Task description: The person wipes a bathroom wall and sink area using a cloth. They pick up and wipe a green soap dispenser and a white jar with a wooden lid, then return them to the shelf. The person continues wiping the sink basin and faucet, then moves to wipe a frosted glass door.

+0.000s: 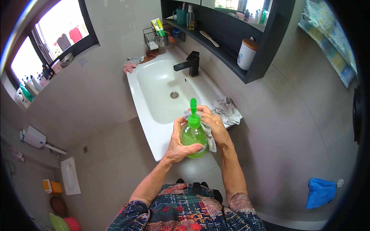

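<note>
A clear pump bottle (pixel 189 136) of green liquid, with a bright green pump top, is held upright in front of the sink's near edge. My left hand (pixel 178 145) wraps round its left side, the thumb lying across the front. Behind and to the right of the bottle, my right hand (pixel 217 129) presses a pale grey cloth (pixel 210 138) against it near the neck. Part of that cloth shows between the bottle and my right palm; the right fingertips are partly hidden behind the pump top.
The white sink (pixel 154 134) with a black faucet (pixel 191 63) lies just beyond my hands. A crumpled grey cloth (pixel 228 111) rests on its right corner, other rags (pixel 135 63) at its far left. A dark shelf (pixel 216 50) juts out at right, holding a white canister (pixel 246 56).
</note>
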Demonstrator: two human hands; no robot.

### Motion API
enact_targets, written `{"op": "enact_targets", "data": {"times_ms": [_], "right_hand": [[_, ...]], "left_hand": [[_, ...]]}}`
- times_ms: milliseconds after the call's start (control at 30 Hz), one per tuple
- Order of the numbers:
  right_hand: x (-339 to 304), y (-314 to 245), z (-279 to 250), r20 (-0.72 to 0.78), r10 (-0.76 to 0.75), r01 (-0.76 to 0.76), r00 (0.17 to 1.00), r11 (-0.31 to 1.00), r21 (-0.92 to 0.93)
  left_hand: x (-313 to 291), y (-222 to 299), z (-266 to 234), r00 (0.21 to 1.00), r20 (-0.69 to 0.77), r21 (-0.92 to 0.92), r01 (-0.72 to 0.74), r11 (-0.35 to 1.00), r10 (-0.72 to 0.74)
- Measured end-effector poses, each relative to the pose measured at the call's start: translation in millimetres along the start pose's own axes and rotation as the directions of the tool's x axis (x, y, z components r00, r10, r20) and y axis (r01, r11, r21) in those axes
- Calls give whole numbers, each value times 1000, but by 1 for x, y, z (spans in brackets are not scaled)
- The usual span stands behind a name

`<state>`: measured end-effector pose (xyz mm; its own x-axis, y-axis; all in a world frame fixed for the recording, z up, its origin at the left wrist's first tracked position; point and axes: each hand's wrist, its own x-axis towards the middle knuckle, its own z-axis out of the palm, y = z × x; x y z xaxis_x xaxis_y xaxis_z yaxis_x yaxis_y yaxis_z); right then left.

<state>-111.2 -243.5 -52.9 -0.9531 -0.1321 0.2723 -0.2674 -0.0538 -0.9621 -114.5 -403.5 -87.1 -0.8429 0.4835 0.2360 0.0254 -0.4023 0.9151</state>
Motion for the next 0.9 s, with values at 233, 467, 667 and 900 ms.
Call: {"op": "enact_targets", "data": {"times_ms": [233,467,667,900], "right_hand": [[-2,2,2,6,-52,51,999,987,149],[-27,11,19,-317,-388,297,866,907,-300],[-53,8,30,-397,-441,282,805,873,-398],[-31,-16,-3,-166,-310,295,936,949,-108]], "left_hand": [[2,-2,1,999,12,-95,39,995,-38],[4,-11,-2,996,-45,-104,70,992,-75],[6,-12,-2,992,-56,-173,98,980,-109],[6,-3,2,985,135,-23,109,994,-105]]}}
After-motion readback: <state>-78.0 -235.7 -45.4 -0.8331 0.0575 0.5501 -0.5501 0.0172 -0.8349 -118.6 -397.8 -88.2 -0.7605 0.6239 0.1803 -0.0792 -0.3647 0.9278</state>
